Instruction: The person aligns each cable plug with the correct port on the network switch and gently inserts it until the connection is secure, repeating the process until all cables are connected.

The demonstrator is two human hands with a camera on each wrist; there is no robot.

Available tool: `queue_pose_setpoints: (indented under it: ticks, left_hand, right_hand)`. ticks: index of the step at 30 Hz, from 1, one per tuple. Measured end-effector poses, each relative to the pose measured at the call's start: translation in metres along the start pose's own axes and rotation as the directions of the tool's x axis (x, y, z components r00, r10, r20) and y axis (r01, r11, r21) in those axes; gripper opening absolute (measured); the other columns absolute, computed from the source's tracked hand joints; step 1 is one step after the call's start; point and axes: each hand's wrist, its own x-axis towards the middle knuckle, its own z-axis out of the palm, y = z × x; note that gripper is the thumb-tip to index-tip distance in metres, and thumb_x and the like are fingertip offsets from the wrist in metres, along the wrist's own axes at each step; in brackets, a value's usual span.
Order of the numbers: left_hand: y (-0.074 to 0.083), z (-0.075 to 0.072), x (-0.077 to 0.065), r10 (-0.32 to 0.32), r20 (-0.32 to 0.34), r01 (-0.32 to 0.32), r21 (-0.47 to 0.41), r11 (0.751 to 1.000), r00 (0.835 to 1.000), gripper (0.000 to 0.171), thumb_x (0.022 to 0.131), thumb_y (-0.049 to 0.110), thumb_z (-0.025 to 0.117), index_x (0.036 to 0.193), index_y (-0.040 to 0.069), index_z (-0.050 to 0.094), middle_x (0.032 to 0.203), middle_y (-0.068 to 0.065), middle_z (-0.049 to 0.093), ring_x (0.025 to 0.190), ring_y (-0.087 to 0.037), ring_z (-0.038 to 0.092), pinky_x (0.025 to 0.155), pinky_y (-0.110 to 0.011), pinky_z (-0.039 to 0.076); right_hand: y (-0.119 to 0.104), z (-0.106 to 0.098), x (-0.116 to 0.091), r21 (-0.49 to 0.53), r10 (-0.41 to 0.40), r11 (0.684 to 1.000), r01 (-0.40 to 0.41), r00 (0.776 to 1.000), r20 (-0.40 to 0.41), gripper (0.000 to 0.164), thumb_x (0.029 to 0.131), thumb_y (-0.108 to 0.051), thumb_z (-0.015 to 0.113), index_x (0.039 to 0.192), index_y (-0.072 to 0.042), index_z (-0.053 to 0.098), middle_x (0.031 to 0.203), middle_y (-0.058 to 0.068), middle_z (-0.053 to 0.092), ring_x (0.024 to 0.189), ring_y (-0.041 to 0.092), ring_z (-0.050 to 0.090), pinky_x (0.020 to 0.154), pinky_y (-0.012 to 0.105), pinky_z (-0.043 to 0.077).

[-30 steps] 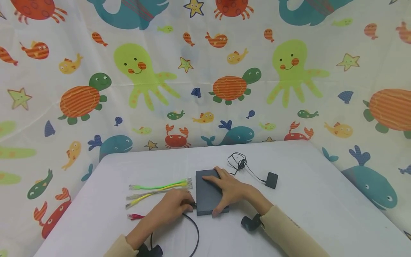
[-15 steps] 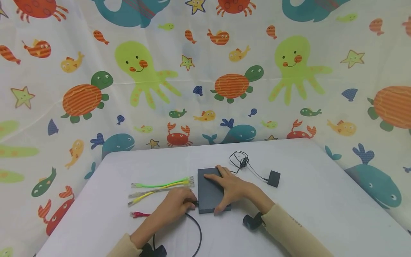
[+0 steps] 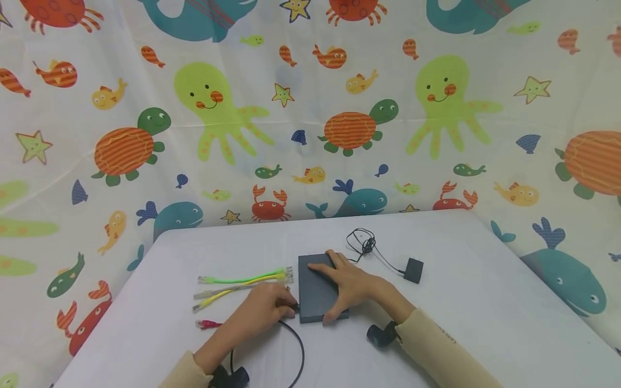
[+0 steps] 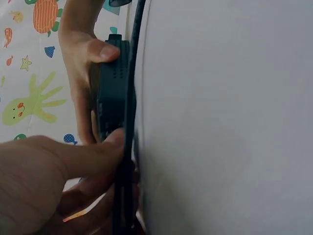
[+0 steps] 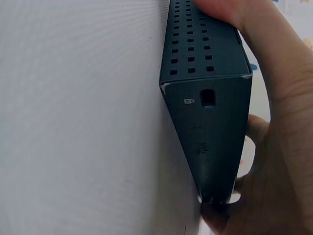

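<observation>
A flat dark blue-grey network switch (image 3: 316, 296) lies on the white table in the head view. My right hand (image 3: 353, 286) spans it, thumb on the near edge and fingers toward the far edge. In the right wrist view the switch (image 5: 200, 132) shows rows of vent holes and a lock slot. At its left side, my left hand (image 3: 266, 308) pinches the end of a black cable (image 3: 302, 350), right against the ports. Fingers hide most of the plug. The left wrist view shows the thumb (image 4: 115, 139) pressed on the cable beside the switch's port face.
Left of the switch lie green (image 3: 228, 280), grey (image 3: 206, 295) and yellow (image 3: 213, 299) network cables. A red plug (image 3: 208, 324) is nearer the front. Behind the switch, a thin coiled cord (image 3: 367, 245) runs to a black power adapter (image 3: 413, 270). A patterned curtain (image 3: 291, 108) hangs behind.
The head view has shifted slightly since one second ago. Both hands keep nearly the same place, the right on the switch and the left at its side with the cable.
</observation>
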Motion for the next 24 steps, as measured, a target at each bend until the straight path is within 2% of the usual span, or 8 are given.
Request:
queue_pose_setpoints:
  ticks: [1, 3, 5, 8, 11, 16, 19, 24]
  left_hand:
    - [0.0, -0.003, 0.0, -0.02, 0.021, 0.02, -0.007, 1.0, 1.0, 0.018, 0.081, 0.021, 0.077, 0.099, 0.02, 0.076, 0.083, 0.015, 0.068, 0.076, 0.002, 0.058, 0.067, -0.02, 0.049]
    - [0.0, -0.01, -0.001, -0.039, 0.021, 0.04, -0.017, 0.999, 0.999, 0.018, 0.083, 0.02, 0.075, 0.101, 0.021, 0.075, 0.085, 0.015, 0.069, 0.077, 0.001, 0.059, 0.068, -0.02, 0.049]
    - [-0.001, -0.016, -0.001, -0.052, -0.025, 0.051, -0.032, 0.998, 0.998, 0.017, 0.085, 0.017, 0.073, 0.102, 0.021, 0.074, 0.087, 0.014, 0.069, 0.077, 0.0, 0.059, 0.066, -0.019, 0.049]
    - [-0.004, -0.023, -0.001, -0.066, -0.14, 0.064, -0.022, 0.998, 0.988, 0.015, 0.084, 0.012, 0.072, 0.098, 0.019, 0.074, 0.088, 0.011, 0.07, 0.076, -0.002, 0.06, 0.065, -0.018, 0.05]
    - [-0.008, -0.024, 0.0, -0.112, -0.179, 0.112, -0.01, 0.994, 0.977, 0.014, 0.083, 0.014, 0.073, 0.096, 0.019, 0.073, 0.082, 0.012, 0.067, 0.072, -0.003, 0.057, 0.065, -0.018, 0.049]
    - [-0.017, -0.017, 0.003, -0.169, -0.095, 0.174, 0.042, 0.984, 0.981, 0.018, 0.081, 0.025, 0.077, 0.097, 0.019, 0.073, 0.075, 0.013, 0.064, 0.069, -0.003, 0.055, 0.063, -0.021, 0.047]
    - [-0.02, -0.013, 0.003, -0.174, -0.051, 0.177, 0.05, 0.983, 0.983, 0.019, 0.079, 0.025, 0.079, 0.096, 0.018, 0.074, 0.076, 0.011, 0.065, 0.069, -0.004, 0.056, 0.063, -0.023, 0.047]
    - [-0.019, -0.011, 0.002, -0.166, -0.042, 0.168, 0.054, 0.984, 0.985, 0.016, 0.08, 0.021, 0.077, 0.096, 0.018, 0.074, 0.083, 0.009, 0.069, 0.074, -0.006, 0.057, 0.069, -0.025, 0.05]
  right_hand:
    - [0.0, 0.0, 0.0, 0.0, 0.002, 1.0, -0.002, 1.0, 0.0, 0.118, 0.052, -0.078, 0.075, 0.151, -0.043, 0.021, 0.161, 0.02, 0.004, 0.147, 0.041, 0.013, 0.104, 0.064, 0.034]
    - [0.0, 0.0, -0.001, 0.002, 0.005, 1.0, -0.005, 1.0, 0.001, 0.117, 0.053, -0.077, 0.076, 0.151, -0.043, 0.021, 0.162, 0.02, 0.004, 0.147, 0.041, 0.012, 0.105, 0.065, 0.033]
    - [0.0, 0.0, -0.002, 0.01, 0.005, 1.0, -0.005, 1.0, 0.001, 0.117, 0.053, -0.077, 0.076, 0.151, -0.043, 0.021, 0.162, 0.019, 0.004, 0.148, 0.04, 0.012, 0.105, 0.065, 0.032]
    - [0.0, -0.001, -0.002, 0.01, 0.003, 1.0, -0.003, 1.0, 0.004, 0.117, 0.053, -0.077, 0.076, 0.151, -0.043, 0.022, 0.162, 0.019, 0.004, 0.148, 0.039, 0.012, 0.106, 0.064, 0.032]
    - [0.0, -0.002, -0.003, 0.011, 0.007, 1.0, -0.007, 1.0, 0.004, 0.117, 0.052, -0.077, 0.076, 0.151, -0.044, 0.022, 0.162, 0.018, 0.004, 0.148, 0.039, 0.012, 0.106, 0.064, 0.031]
    - [0.001, -0.002, -0.004, 0.014, 0.018, 1.0, -0.018, 1.0, 0.009, 0.117, 0.052, -0.078, 0.075, 0.15, -0.045, 0.021, 0.162, 0.018, 0.003, 0.148, 0.04, 0.01, 0.106, 0.066, 0.03]
    - [0.0, -0.002, -0.004, 0.022, 0.016, 1.0, -0.017, 1.0, 0.013, 0.117, 0.052, -0.079, 0.075, 0.15, -0.045, 0.02, 0.162, 0.017, 0.002, 0.148, 0.039, 0.01, 0.106, 0.066, 0.03]
    - [0.001, -0.001, -0.003, 0.022, 0.021, 1.0, -0.022, 1.0, 0.013, 0.118, 0.051, -0.079, 0.074, 0.15, -0.046, 0.02, 0.163, 0.016, 0.002, 0.149, 0.037, 0.01, 0.107, 0.065, 0.029]
